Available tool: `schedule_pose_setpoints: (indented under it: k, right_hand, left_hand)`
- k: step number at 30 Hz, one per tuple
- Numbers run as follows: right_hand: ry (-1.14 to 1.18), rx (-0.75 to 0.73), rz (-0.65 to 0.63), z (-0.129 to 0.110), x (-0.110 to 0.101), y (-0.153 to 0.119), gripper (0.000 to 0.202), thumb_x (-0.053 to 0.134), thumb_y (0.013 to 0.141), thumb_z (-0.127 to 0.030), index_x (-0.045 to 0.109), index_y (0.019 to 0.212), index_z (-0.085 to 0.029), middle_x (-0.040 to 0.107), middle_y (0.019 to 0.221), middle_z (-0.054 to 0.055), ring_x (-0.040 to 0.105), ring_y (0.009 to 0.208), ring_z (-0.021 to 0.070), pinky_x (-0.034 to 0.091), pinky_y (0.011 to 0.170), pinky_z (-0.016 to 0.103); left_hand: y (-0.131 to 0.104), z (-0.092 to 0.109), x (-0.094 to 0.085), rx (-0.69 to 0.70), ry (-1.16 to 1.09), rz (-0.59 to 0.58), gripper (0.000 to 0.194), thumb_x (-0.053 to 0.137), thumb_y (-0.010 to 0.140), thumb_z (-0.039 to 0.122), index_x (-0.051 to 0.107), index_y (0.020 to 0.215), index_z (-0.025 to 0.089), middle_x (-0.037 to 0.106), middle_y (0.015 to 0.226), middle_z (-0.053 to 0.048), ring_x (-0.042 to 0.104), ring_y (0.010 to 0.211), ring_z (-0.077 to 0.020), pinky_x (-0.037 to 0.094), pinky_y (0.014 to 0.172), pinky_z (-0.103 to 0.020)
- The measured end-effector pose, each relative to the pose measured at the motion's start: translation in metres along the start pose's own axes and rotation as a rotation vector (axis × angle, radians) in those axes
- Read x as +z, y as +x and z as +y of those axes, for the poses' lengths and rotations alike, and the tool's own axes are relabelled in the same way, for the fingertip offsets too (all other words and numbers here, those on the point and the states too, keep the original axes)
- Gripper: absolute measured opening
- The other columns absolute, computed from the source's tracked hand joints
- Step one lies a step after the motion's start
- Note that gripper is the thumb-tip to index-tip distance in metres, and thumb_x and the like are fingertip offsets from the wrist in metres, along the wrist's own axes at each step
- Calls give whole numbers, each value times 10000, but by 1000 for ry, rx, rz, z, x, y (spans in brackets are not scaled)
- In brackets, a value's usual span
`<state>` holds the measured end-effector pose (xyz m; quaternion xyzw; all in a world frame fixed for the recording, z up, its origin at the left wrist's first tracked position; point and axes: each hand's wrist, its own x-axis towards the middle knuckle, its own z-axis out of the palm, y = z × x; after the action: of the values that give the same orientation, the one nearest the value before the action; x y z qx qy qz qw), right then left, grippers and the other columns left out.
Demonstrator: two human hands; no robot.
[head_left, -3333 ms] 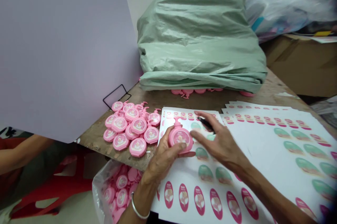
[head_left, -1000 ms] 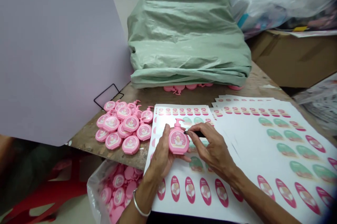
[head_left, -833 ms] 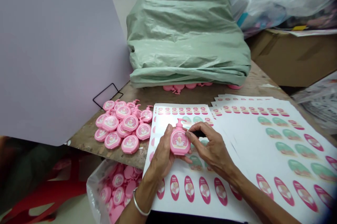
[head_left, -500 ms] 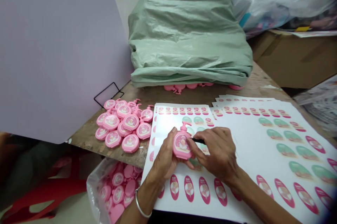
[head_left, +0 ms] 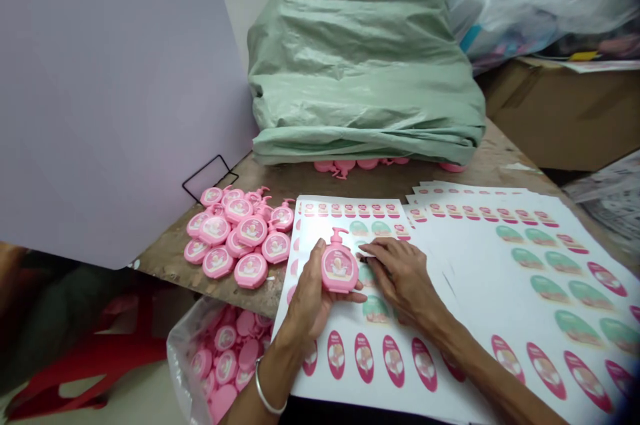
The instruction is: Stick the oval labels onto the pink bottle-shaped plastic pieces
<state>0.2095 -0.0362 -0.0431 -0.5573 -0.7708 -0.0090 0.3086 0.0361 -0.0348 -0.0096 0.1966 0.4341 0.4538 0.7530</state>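
Observation:
A pink pump-bottle piece [head_left: 340,268] with a round picture label is upright in my left hand [head_left: 311,298], held between thumb and fingers. Just right of it, my right hand [head_left: 400,272] is pinched round a small dark tool [head_left: 362,257], mostly hidden by the fingers, over the sticker sheet. Beneath both hands lies the white sticker sheet [head_left: 400,345] with green half-round and pink oval stickers. Left of the sheet, several labelled pink bottle pieces [head_left: 251,230] are heaped on the table.
More sticker sheets [head_left: 470,258] spread to the right. A green sack [head_left: 365,65] stands at the back of the wooden table [head_left: 390,178], with pink pieces under its edge. A clear bag [head_left: 183,358] of pink pieces is below the table's edge. A brown carton [head_left: 570,112] sits at the right.
My right hand has drawn away from the pink bottle piece and dropped to the sheet with the dark tool. My left hand has shifted slightly left with the piece.

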Motion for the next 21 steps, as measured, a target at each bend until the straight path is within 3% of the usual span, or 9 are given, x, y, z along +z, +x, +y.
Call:
schedule_pose_setpoints:
  k: [3, 9, 14, 18, 21]
  right_hand:
    - [-28, -11, 49, 1, -1, 0, 243, 514, 925, -208, 663, 1114, -238, 657, 1150, 98, 596, 1064, 283, 363, 953, 553]
    - [394, 96, 46, -16, -19, 12, 208, 515, 935, -190, 653, 1088, -210, 671, 1009, 74, 627, 960, 196, 512, 815, 365]
    - [537, 107, -6, -41, -18, 12, 180, 583, 912, -211, 674, 1067, -211, 657, 951, 55, 626, 874, 164, 533, 728, 301]
    - [442, 83, 91, -55, -9, 6, 129, 584, 897, -159, 665, 991, -194, 639, 895, 52, 601, 856, 172, 512, 750, 322]
    - [431, 124, 112, -59, -7, 4, 75, 558, 902, -145, 619, 892, -189, 631, 854, 45, 585, 835, 172, 488, 756, 328]
  left_hand:
    - [-1, 3, 1, -80, -43, -1, 429, 504, 906, 522, 582, 945, 103, 619, 626, -47, 651, 579, -192, 583, 596, -342]
    - [1, 2, -1, -87, -79, 5, 412, 516, 911, 505, 602, 959, 105, 646, 655, -53, 683, 646, -213, 597, 681, -386]
    - [2, -8, -7, 5, -167, -44, 395, 611, 872, 448, 635, 1128, 148, 719, 959, -94, 693, 934, -224, 565, 853, -354]
    - [3, -22, -16, 49, -225, 7, 404, 655, 851, 343, 625, 1224, 193, 685, 1185, -88, 599, 1181, -201, 474, 994, -284]
    - [2, -30, -24, 70, -213, 14, 399, 658, 845, 307, 625, 1234, 223, 664, 1242, -69, 545, 1254, -192, 444, 1022, -273]
